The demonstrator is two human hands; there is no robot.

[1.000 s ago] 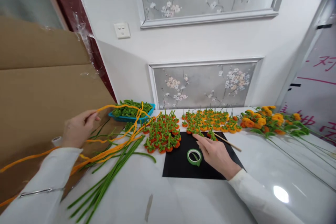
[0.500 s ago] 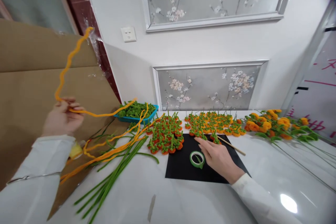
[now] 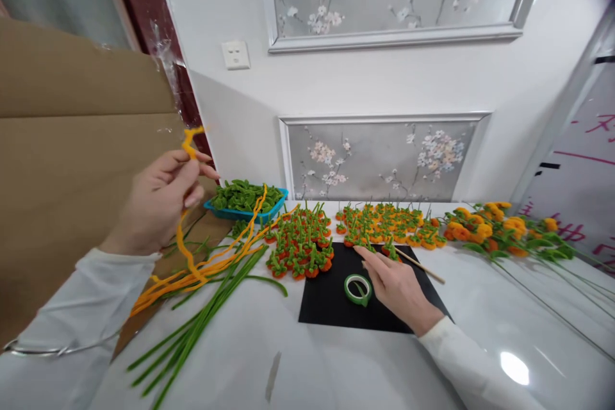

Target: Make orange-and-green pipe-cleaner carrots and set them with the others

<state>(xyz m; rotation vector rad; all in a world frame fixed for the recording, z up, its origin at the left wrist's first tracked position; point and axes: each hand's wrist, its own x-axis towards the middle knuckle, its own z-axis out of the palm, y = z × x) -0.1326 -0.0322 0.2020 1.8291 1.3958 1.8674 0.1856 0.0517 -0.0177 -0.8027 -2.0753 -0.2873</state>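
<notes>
Pinched in my left hand [image 3: 161, 195] is an orange pipe cleaner [image 3: 180, 240]; its short upper end sticks up past the fingers and the rest hangs below. More orange pipe cleaners [image 3: 168, 291] lie beneath, beside a bundle of green pipe-cleaner stems [image 3: 202, 317]. My right hand [image 3: 396, 285] rests on the black mat [image 3: 327, 307], palm down with fingers stretched out, next to a roll of green tape [image 3: 358, 290]. Its fingertips are by small orange flower heads with green stems [image 3: 389, 250]. A thin wooden stick [image 3: 423, 266] lies behind that hand.
A blue tray [image 3: 240, 214] of green leaves stands at the back left. Rows of orange-red flower heads [image 3: 300, 250] and yellow-orange ones [image 3: 391, 218] stand along the back. Finished-looking long-stemmed flowers [image 3: 509, 227] lie at right. Cardboard [image 3: 72, 173] rises at left; a wall closes the back.
My left hand swung left with the orange pipe cleaner, its end flipping up, then came back right and nearer the tray. My right hand stayed on the mat.
</notes>
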